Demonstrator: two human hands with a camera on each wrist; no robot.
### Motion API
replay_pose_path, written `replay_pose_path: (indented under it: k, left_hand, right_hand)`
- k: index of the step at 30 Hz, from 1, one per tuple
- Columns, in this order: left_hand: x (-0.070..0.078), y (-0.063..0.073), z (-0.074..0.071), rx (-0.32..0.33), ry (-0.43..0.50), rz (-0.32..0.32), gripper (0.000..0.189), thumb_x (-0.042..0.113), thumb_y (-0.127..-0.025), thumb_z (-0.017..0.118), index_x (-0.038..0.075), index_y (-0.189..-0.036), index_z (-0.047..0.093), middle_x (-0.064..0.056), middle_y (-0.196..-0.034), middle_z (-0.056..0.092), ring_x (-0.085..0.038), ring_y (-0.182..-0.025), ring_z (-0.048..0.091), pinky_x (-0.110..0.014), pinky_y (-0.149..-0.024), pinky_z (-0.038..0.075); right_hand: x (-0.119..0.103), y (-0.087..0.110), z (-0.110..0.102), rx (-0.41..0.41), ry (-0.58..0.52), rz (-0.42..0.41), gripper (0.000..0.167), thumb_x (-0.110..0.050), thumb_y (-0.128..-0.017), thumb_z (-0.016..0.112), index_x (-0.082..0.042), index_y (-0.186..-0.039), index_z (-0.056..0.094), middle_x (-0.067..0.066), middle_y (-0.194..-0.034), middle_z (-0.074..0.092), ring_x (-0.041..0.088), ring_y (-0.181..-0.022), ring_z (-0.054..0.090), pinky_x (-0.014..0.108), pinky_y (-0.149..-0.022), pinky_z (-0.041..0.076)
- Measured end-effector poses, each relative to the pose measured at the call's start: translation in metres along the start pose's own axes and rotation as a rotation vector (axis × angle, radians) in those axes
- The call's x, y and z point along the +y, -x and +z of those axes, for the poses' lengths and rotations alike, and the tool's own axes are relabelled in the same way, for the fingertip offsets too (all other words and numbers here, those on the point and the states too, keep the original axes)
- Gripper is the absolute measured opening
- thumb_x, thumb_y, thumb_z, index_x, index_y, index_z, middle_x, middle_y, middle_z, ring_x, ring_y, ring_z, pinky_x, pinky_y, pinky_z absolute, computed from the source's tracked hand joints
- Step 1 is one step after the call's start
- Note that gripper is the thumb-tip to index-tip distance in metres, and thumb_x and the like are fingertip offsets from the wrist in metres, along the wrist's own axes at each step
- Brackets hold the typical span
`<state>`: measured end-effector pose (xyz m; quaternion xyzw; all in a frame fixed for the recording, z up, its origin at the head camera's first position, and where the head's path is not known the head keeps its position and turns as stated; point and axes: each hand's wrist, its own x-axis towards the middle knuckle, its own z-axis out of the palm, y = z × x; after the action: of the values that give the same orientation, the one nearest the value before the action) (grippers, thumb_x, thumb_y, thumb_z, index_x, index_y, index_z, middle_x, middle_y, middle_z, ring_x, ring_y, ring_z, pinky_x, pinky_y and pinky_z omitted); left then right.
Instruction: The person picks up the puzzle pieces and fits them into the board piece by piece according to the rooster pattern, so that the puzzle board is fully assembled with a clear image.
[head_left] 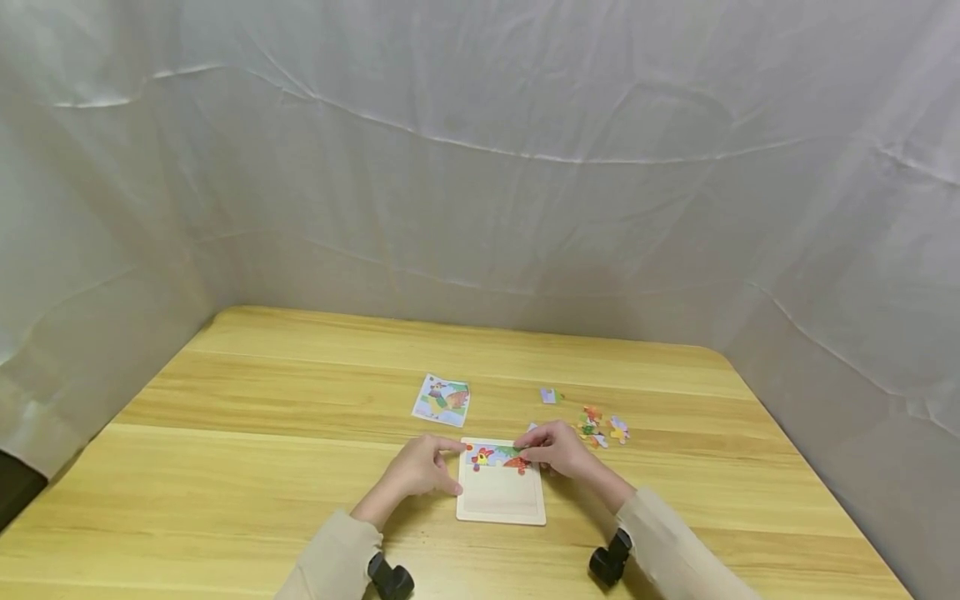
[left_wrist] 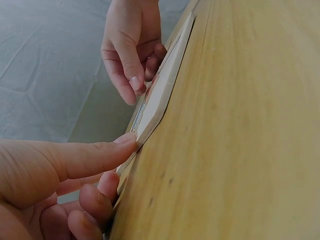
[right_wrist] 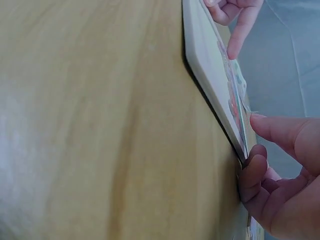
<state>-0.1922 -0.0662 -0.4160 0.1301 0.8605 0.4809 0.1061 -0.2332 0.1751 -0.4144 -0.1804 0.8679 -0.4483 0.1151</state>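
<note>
A square wooden puzzle board (head_left: 500,500) lies on the table; joined pieces showing a red-and-yellow bird's head (head_left: 482,457) fill its upper part, and bare wood shows below. My left hand (head_left: 420,467) is at its left side. The index finger lies straight on the upper left corner and the thumb touches the left edge; the thumb at the rim also shows in the left wrist view. My right hand (head_left: 558,450) is over the upper right corner, thumb and index at the orange-red pieces (head_left: 517,463). Its other fingers bend beside the board's edge (right_wrist: 212,90).
A picture card (head_left: 442,401) of the bird lies beyond the board. Several loose puzzle pieces (head_left: 589,423) are heaped right of my right hand, with another light purple piece (head_left: 549,396) farther back. Grey curtains (head_left: 480,225) stand behind the wooden table (head_left: 300,400).
</note>
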Motion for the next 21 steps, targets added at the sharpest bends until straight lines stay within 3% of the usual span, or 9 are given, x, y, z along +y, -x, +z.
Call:
replay_pose_path:
  k: [6, 13, 21]
  left_hand:
    - [0.000, 0.000, 0.001, 0.001, -0.005, 0.000, 0.052, -0.001, -0.063, 0.076, 0.000, -0.112, 0.060, 0.003, -0.047, 0.044, -0.006, -0.037, 0.031, -0.018, -0.036, 0.026]
    - [0.001, 0.000, 0.000, 0.002, 0.002, -0.010, 0.052, -0.002, -0.063, 0.075, 0.000, -0.113, 0.060, 0.003, -0.047, 0.043, -0.006, -0.037, 0.030, -0.018, -0.036, 0.026]
    - [0.000, 0.000, 0.001, 0.003, 0.013, -0.011, 0.052, -0.003, -0.063, 0.075, -0.001, -0.113, 0.060, 0.003, -0.047, 0.042, -0.006, -0.038, 0.030, -0.018, -0.036, 0.026]
  right_hand:
    - [-0.003, 0.004, -0.008, 0.002, -0.060, -0.012, 0.016, -0.001, -0.082, 0.061, 0.007, -0.095, 0.065, 0.007, -0.065, 0.056, 0.012, -0.046, 0.041, 0.022, -0.039, 0.035]
    - [0.003, 0.004, -0.017, 0.034, -0.077, 0.021, 0.019, -0.003, -0.081, 0.062, 0.007, -0.097, 0.064, 0.004, -0.078, 0.058, 0.013, -0.049, 0.045, 0.022, -0.042, 0.038]
    - [0.012, 0.007, -0.025, 0.046, -0.095, 0.007, 0.020, -0.003, -0.081, 0.062, 0.008, -0.098, 0.062, 0.005, -0.076, 0.058, 0.012, -0.048, 0.043, 0.021, -0.041, 0.037]
